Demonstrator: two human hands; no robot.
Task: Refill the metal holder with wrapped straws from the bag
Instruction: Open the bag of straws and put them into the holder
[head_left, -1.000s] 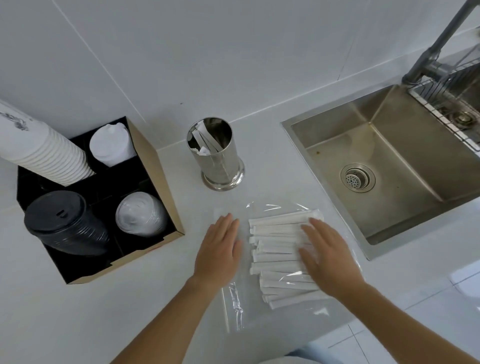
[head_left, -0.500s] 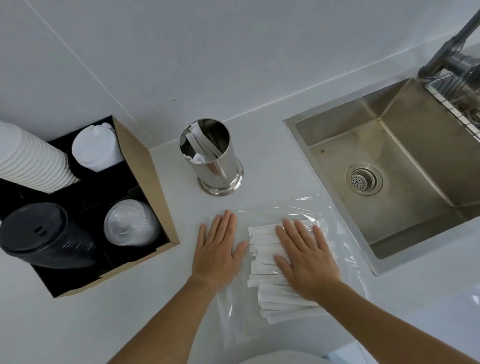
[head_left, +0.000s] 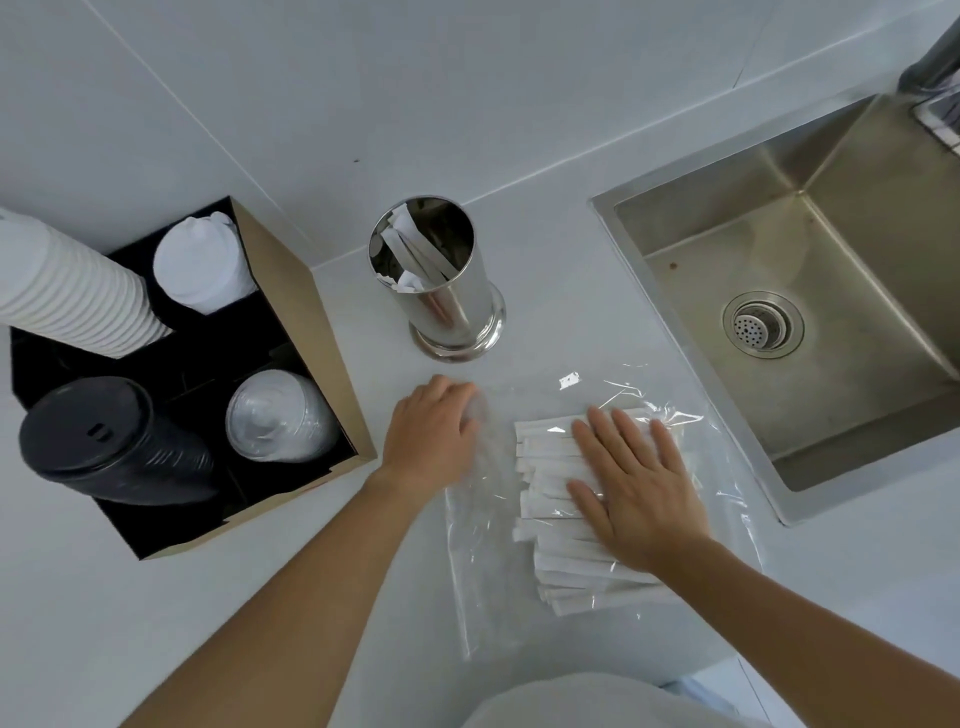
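A shiny metal holder (head_left: 447, 306) stands on the white counter with a few wrapped straws (head_left: 415, 254) leaning inside. In front of it lies a clear plastic bag (head_left: 483, 545) holding a stack of white wrapped straws (head_left: 550, 467). My right hand (head_left: 639, 483) lies flat, fingers spread, on top of the bag over the straws. My left hand (head_left: 428, 436) is at the bag's left end, its fingers curled onto the plastic there; the fingertips are blurred.
A cardboard organiser (head_left: 291, 322) stands at the left with a white cup stack (head_left: 67, 291), black lids (head_left: 104, 441), clear lids (head_left: 275, 415) and white lids (head_left: 202, 270). A steel sink (head_left: 602, 208) drops away right of the bag.
My left hand went from lying flat beside the straws to curling its fingers on the bag's left end. My right hand stays pressed on the straws, and the bag has shifted slightly.
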